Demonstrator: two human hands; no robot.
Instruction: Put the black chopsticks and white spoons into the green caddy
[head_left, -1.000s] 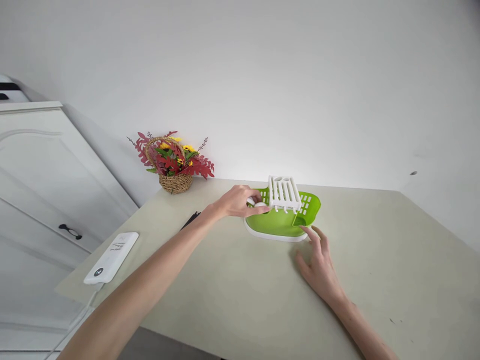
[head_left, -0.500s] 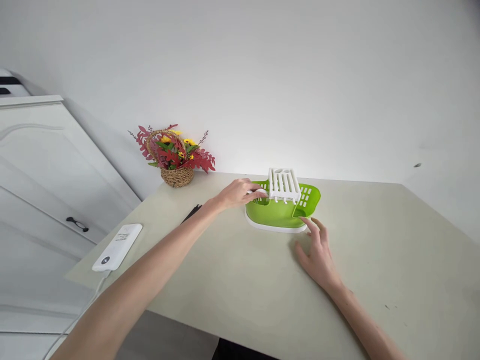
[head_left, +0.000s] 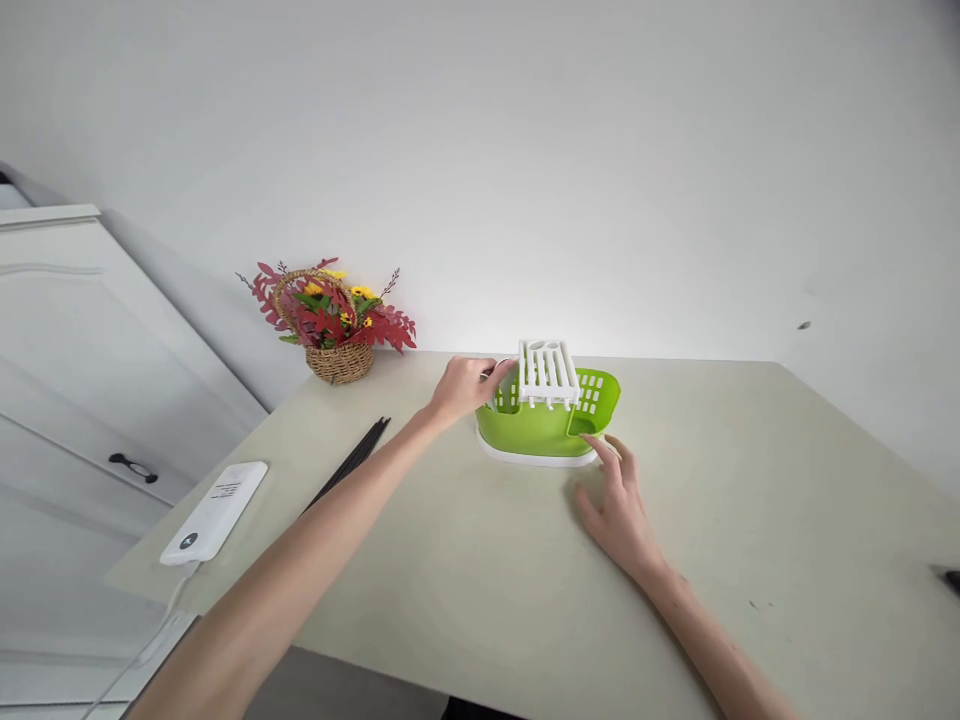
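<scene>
A green utensil holder (head_left: 525, 432) with a white base stands on the table; a white slatted rack (head_left: 549, 372) with hooks bridges its top. My left hand (head_left: 466, 385) is closed over the holder's left compartment, pinching a whitish item (head_left: 507, 381) largely covered by the fingers and the rim, its kind unclear. At the front right corner, my right hand (head_left: 619, 510) has its fingers extended and thumb apart. Its fingertips touch or nearly touch the low rim there, and nothing is in its grasp.
Black chopsticks (head_left: 352, 460) lie left of the holder, partly behind my left forearm. A white power bank (head_left: 214, 512) with a cable is near the left edge. A wicker basket (head_left: 339, 363) of artificial flowers stands by the wall; a white cabinet (head_left: 90, 370) adjoins the table.
The view has shifted slightly, so most things sit further left and more chopsticks show. My left hand has risen a little at the left compartment. My right hand stays at the front right corner.
</scene>
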